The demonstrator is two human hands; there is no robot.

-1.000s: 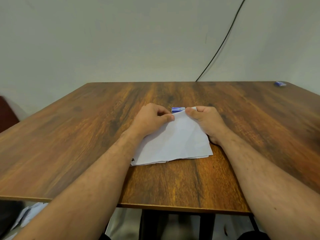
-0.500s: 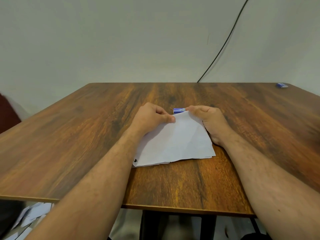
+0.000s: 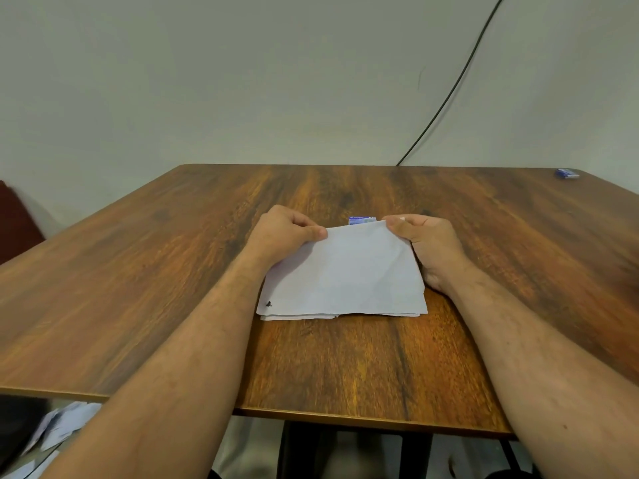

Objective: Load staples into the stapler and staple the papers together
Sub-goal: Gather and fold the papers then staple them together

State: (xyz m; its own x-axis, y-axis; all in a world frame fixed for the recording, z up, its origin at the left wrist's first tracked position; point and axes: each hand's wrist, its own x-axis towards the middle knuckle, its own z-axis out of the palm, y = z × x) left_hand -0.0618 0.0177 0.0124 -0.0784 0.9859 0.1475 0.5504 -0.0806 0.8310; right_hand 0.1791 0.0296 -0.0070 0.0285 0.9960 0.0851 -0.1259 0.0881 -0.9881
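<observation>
While the stack of white papers (image 3: pixel 342 274) lies on the wooden table (image 3: pixel 173 271), its far edge is seen lifted off the surface, near edge resting flat. The far-left corner is pinched by the left hand (image 3: pixel 283 236), thumb on top and fingers curled under. The far-right corner is gripped by the right hand (image 3: pixel 427 243) in the same way. A small dark mark (image 3: pixel 268 304) is seen near the stack's near-left corner (what it is cannot be told). Just behind the raised edge, between the two hands, a small blue-and-white object (image 3: pixel 361 220) is partly hidden by the papers; stapler or staple box cannot be told. A second small blue object (image 3: pixel 567 173) is seen at the far-right corner of the table, well apart. A black cable (image 3: pixel 449 91) runs down the wall behind. Loose paper sheets (image 3: pixel 58 426) lie on the floor at lower left.
</observation>
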